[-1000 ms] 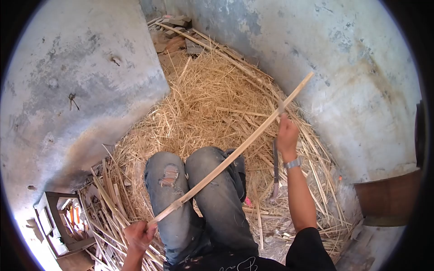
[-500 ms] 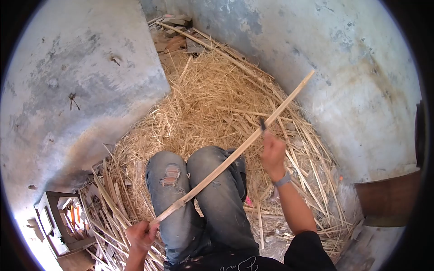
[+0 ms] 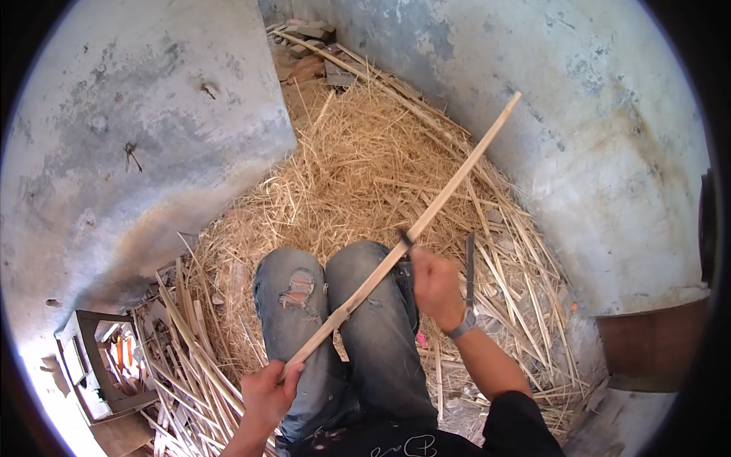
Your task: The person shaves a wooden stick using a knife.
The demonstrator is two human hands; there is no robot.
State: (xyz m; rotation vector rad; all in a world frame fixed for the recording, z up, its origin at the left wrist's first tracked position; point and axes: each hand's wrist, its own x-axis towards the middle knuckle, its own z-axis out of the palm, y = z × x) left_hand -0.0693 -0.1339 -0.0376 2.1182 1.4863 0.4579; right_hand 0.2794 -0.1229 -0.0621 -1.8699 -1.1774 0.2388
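A long pale bamboo strip (image 3: 373, 278) slants across my thighs, its far tip up toward the right wall. My left hand (image 3: 268, 392) is closed round its near end, beside my left knee. My right hand (image 3: 439, 286), in a fist above my right thigh, grips a knife whose dark blade (image 3: 405, 238) crosses the strip near its middle. The knife's handle is hidden in the fist. A node shows on the strip between the two hands.
Shavings (image 3: 358, 160) are heaped ahead of my knees. Loose bamboo strips (image 3: 186, 335) lie at the left, with more along the right wall (image 3: 594, 152). A dark flat bar (image 3: 470, 266) shows beside my right wrist. A broken frame-like box (image 3: 106, 365) stands at lower left.
My right hand and the blade have moved down and left along the strip, toward me. My left hand and the strip's near end have shifted right. The dark bar has come into view.
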